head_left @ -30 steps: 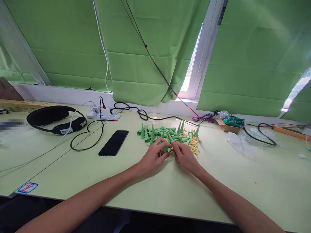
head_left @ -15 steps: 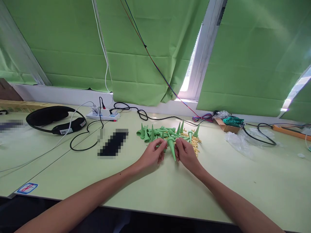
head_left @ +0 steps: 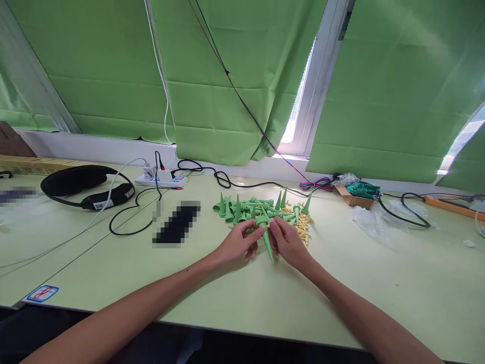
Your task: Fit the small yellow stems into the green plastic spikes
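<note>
A green plastic watering spike (head_left: 268,248) hangs point down between my hands, its wide capped end up. My left hand (head_left: 240,241) grips it near the top with thumb and fingers. My right hand (head_left: 290,242) is closed at the spike's right side, thumb and forefinger pinched together; what lies between those fingertips is too small to make out. Just behind my hands lies a pile of similar green spikes (head_left: 237,207), some standing on their wide ends. Small yellow plastic pieces (head_left: 304,233) are scattered at the right of the pile, partly hidden by my right hand.
A pixelated dark object (head_left: 177,222) lies left of my hands. Farther left are a black headband-shaped device (head_left: 109,197) and a white power strip (head_left: 161,177) with cables. At right sit a small cardboard box (head_left: 354,197) and clear plastic bags (head_left: 373,222).
The spike has shifted slightly down and towards me. My left thumb now lies across its upper part, and my right fingers have moved a little lower beside it.
</note>
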Available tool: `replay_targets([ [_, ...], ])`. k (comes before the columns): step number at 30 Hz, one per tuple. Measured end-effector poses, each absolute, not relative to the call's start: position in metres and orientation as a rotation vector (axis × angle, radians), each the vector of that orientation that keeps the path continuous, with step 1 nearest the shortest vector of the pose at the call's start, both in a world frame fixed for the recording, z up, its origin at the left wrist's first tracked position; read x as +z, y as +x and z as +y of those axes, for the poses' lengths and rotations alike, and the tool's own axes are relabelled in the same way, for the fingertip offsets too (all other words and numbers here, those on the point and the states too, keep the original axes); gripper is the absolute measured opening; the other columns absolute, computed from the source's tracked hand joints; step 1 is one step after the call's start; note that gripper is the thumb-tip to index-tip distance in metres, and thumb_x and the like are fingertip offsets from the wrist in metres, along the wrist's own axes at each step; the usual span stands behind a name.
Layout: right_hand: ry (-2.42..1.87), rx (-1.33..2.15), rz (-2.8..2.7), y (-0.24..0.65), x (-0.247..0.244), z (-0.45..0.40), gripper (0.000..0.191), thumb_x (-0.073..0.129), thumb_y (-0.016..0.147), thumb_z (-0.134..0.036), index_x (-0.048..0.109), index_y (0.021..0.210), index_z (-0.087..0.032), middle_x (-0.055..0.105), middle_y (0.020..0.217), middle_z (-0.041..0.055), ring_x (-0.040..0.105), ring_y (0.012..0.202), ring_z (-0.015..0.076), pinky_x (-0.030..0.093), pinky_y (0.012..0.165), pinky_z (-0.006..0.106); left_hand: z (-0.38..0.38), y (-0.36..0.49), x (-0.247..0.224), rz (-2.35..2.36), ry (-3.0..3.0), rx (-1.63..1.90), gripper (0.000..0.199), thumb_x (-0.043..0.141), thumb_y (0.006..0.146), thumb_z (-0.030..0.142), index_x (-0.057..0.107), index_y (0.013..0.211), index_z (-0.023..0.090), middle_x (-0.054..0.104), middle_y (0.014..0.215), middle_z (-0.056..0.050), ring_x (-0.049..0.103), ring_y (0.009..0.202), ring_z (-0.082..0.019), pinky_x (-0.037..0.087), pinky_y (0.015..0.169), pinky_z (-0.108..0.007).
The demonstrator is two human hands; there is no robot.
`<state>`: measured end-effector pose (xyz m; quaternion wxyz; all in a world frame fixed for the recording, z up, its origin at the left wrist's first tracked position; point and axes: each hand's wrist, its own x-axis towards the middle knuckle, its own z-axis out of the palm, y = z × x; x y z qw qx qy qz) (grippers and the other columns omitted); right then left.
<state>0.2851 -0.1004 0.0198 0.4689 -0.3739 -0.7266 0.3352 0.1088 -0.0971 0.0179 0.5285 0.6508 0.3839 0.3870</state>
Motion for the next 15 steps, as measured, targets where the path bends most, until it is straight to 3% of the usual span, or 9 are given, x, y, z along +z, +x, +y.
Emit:
replay_targets([
  [9, -0.927, 0.860, -1.813, 0.2848, 0.0174, -0.0998, 0.038, 0.033, 0.102, -0.047, 0.036, 0.072, -0.024, 0.047, 0.052, -0.0063, 0.045, 0.042, 0.0109, 0.036, 0.047, 0.025, -0.0997, 0.1066, 0.0250, 0.971, 1.692, 0.955, 0.034, 0.060, 0.087, 0.051, 0.048, 0.089, 0.019, 0.044, 0.048, 0.008, 0.038, 0.043, -0.008, 0.026, 0.044, -0.022],
  [15, -0.952, 0.856, -1.836, 0.2850, 0.0175, -0.0993, 0.039, 0.032, 0.102, -0.047, 0.036, 0.071, -0.023, 0.047, 0.052, -0.0061, 0.044, 0.043, 0.0104, 0.036, 0.048, 0.024, -0.0998, 0.1067, 0.0250, 1.033, 1.720, 0.997, 0.038, 0.063, 0.085, 0.051, 0.049, 0.100, 0.020, 0.044, 0.051, 0.009, 0.037, 0.043, -0.008, 0.028, 0.045, -0.022],
])
